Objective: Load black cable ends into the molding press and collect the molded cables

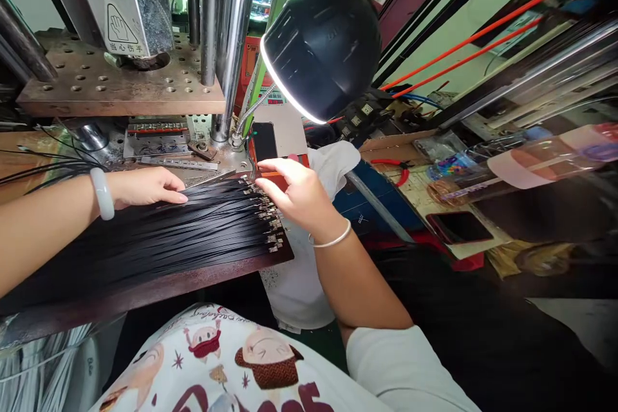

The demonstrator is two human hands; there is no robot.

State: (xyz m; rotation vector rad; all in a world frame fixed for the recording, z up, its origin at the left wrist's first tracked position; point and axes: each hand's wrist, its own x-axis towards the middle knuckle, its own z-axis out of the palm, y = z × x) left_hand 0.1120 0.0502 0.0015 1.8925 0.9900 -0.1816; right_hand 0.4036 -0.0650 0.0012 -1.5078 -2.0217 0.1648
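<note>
Many thin black cables (212,219) lie side by side on a dark reddish-brown board (193,273), their small metal plugs (273,225) grouped at its right end. My left hand (145,188), with a pale bangle at the wrist, is low over the far side of the cables. Its thumb and fingers are drawn close together on black cable; exactly how many strands are between them is hidden. At the plug ends is my right hand (299,196), thumb and forefinger apart by the farthest plugs. No object shows in the gap between them.
A press with a thick drilled plate (125,103) and steel columns stands behind the board. A black lamp (323,51) hangs low, lit. Right of it are red-handled pliers (396,167), a phone (458,227) and a drink bottle (531,161). White cables (43,367) fill a tub below left.
</note>
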